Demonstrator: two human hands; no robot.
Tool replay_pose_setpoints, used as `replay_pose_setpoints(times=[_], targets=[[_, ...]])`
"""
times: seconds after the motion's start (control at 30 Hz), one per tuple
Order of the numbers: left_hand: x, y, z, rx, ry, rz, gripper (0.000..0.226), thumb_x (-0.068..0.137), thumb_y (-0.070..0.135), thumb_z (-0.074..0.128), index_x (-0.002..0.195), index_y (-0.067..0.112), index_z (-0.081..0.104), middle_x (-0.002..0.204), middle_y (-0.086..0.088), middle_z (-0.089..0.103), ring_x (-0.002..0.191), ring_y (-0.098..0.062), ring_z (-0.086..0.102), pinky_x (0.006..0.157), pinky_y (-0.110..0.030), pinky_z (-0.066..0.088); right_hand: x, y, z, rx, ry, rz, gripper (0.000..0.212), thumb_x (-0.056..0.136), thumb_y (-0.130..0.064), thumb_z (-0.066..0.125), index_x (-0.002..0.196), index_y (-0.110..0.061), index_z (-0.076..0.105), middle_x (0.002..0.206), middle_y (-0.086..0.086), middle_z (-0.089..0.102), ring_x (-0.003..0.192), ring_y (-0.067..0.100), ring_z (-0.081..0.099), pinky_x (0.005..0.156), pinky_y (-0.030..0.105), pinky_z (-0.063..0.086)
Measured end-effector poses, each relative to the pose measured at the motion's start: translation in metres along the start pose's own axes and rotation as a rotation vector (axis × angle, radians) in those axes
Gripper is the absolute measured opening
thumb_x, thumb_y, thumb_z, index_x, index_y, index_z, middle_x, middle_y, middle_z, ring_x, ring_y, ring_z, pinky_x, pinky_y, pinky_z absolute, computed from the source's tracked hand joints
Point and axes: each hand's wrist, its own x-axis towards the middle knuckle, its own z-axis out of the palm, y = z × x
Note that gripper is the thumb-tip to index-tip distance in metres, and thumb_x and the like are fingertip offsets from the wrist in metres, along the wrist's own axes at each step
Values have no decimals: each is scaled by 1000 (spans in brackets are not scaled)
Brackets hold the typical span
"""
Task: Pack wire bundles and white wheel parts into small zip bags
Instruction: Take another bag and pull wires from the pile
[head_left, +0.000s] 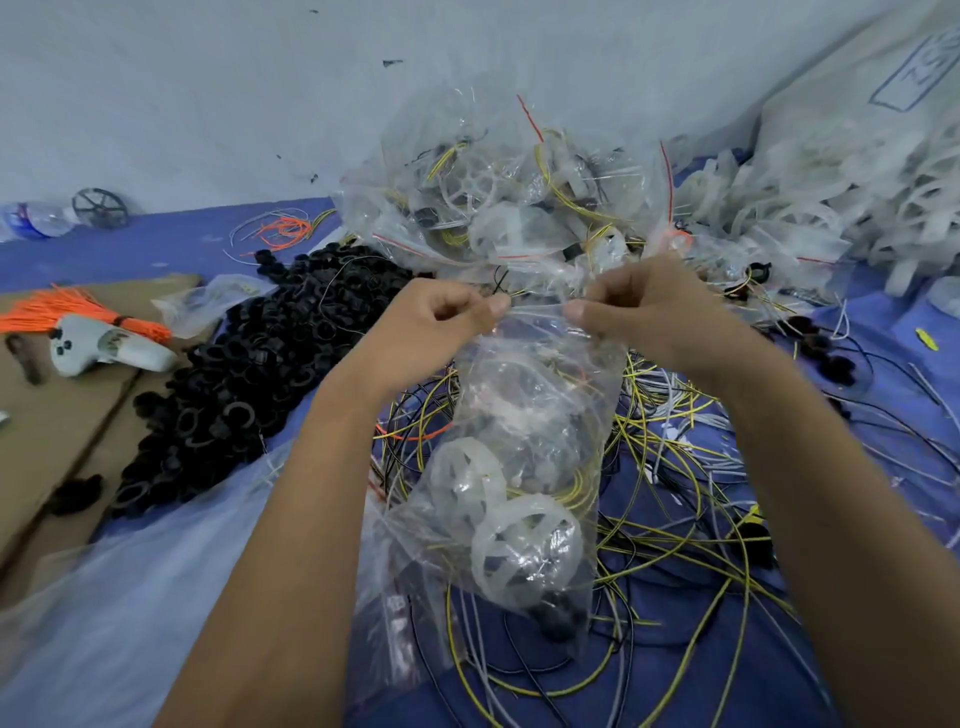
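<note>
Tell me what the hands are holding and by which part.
Both the left hand and right hand pinch the top opening edge of one clear zip bag, which hangs below them.

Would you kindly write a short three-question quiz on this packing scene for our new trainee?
1. True or false: both hands pinch the top edge of the zip bag.
2. How many white wheel parts show inside that bag?
3. The pile of black rings lies on which side of the bag: A) the person's left, B) the person's right?

Key:
1. True: left hand and right hand grip it.
2. Two.
3. A.
</note>
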Motion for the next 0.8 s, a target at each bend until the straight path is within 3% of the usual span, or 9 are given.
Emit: replay_pose_setpoints(times=[0.07,0.17,0.27,0.4,0.5,0.57,0.67,0.73,0.8], targets=[[-3,2,-4,-62,-9,-29,40,100,40,62,68,17,68,74,-9,52,70,-18,50,70,-33,42,-5,6,11,-2,169,57,37,92,-39,72,72,-8,68,59,-4,53,57,12,44,60,30,37],[-7,3,-10,-183,-10,-62,40,104,24,57,65,22,63,63,2,53,57,-12,51,57,-24,48,-13,8,33,191,239,249,35,92,-49,68,85,-16,73,87,0,72,81,21,67,77,41,52],[-13,5,-20,-300,-31,-75,26,98,20,59,74,12,56,62,1,51,53,-14,46,50,-23,45,-19,12,49,399,263,303,23,89,-32,76,97,-10,73,94,11,76,86,34,72,77,46,60],[-26,6,-46,-369,-350,-140,19,94,14,63,78,8,56,63,-4,45,46,-11,43,41,-20,40,-21,12,52,629,270,331,25,84,-14,79,99,4,71,87,18,72,78,33,63,77,53,53],[-34,6,-57,-344,-486,-180,24,95,21,57,75,10,64,58,-2,44,38,-6,34,36,-12,30,-22,11,54,721,178,271,20,79,-21,79,88,-3,75,83,17,70,74,29,60,68,39,50],[-35,5,-59,-344,-426,-166,30,96,25,57,69,14,67,53,2,44,37,-3,29,37,-10,25,-21,11,56,815,145,227,15,81,-23,75,84,-8,76,76,11,69,67,22,59,63,32,50],[-27,0,-57,-143,-152,-120,27,92,27,73,71,11,68,55,2,51,44,-5,36,41,-17,30,-21,14,59,829,210,199,16,93,-15,68,81,-10,77,68,4,67,58,15,56,57,29,48],[-22,-5,-56,20,-21,-77,21,88,19,77,74,6,68,64,-3,60,51,-6,46,50,-19,37,-21,16,63,762,268,190,15,94,-11,68,84,-5,76,69,6,66,59,16,55,57,31,47],[-20,-8,-56,128,-33,-53,15,83,3,81,78,4,66,71,-8,63,61,-12,53,60,-21,44,-21,16,67,710,319,194,14,94,-10,68,84,-5,77,72,9,64,63,16,54,58,28,49]])
